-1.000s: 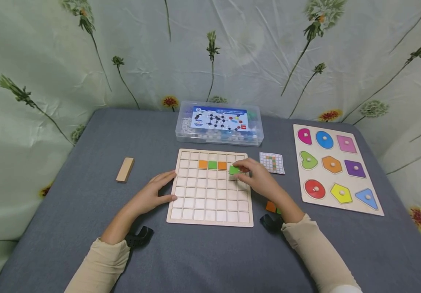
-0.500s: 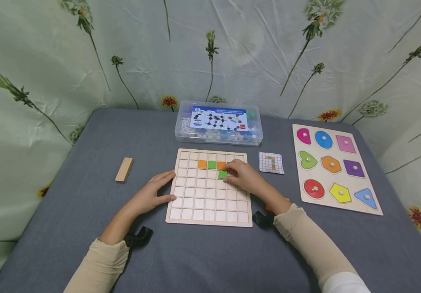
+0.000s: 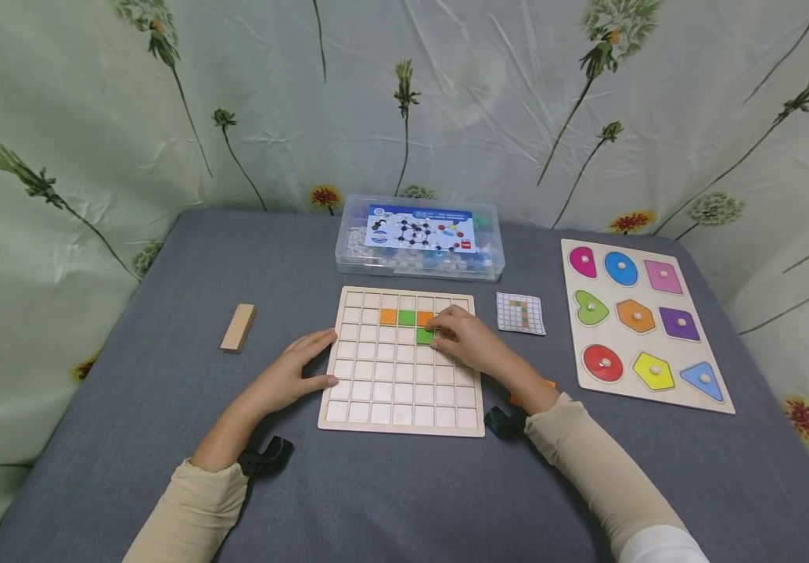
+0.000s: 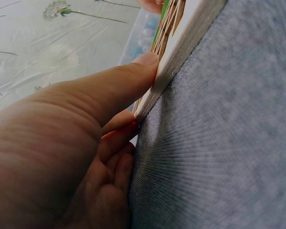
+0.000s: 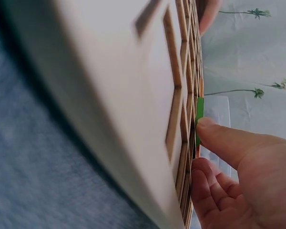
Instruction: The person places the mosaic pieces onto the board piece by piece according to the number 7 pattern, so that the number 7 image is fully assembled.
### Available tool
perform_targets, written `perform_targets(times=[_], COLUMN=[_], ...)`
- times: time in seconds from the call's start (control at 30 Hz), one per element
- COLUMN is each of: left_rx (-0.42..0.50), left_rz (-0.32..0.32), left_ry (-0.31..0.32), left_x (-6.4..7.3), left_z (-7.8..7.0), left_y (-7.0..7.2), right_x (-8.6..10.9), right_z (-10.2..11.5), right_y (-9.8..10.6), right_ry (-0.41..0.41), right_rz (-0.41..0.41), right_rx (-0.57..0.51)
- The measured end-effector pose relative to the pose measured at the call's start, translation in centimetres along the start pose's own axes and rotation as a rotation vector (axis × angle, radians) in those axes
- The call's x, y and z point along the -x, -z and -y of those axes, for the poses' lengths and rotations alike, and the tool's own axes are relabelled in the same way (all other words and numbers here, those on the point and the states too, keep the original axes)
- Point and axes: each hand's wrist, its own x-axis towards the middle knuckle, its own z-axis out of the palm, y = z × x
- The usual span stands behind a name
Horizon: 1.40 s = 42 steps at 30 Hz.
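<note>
A wooden grid board lies flat, with an orange tile, a green tile and a second orange tile in a row near its top. Just below that last one is another green tile, which my right hand pinches at its right side. The right wrist view shows the thumb on this green tile, raised slightly above the grid. At the board's left edge rests my left hand, fingers fairly straight. Its thumb touches the board's rim in the left wrist view.
A clear plastic box stands behind the board. To the right lie a small pattern card and a shape puzzle. A wooden block lies left. Something orange shows partly under my right wrist.
My right hand has carried the green tile left and slightly down, to below the right-hand orange tile. Over the last half second the tile shifted slightly left. The left hand has stayed put.
</note>
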Motion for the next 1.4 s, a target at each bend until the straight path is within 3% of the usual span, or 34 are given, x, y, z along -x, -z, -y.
perform_targets(times=[0.3,0.7,0.87,0.97,1.1,1.4], left_rx=[0.003,0.005,0.008,0.002,0.003,0.008], left_rz=[-0.002,0.003,0.006,0.0,0.002,0.005], left_ry=[-0.001,-0.014,-0.013,-0.01,-0.006,0.005], left_x=[0.0,0.0,0.0,0.0,0.0,0.1], left_z=[0.0,0.2,0.1,0.2,0.1,-0.2], left_y=[0.0,-0.1,0.0,0.0,0.1,0.1], right_x=[-0.2,0.9,3.0,4.8,7.3,12.0], right_z=[0.2,0.8,1.1,1.1,0.7,-0.8], right_y=[-0.1,1.1,2.9,4.2,5.2,4.2], right_ry=[-0.016,-0.071,-0.063,-0.046,-0.081,-0.202], right_rz=[0.004,-0.003,-0.063,-0.117,-0.165,-0.141], right_rx=[0.032,-0.091,-0.12,-0.096,-0.056,-0.016])
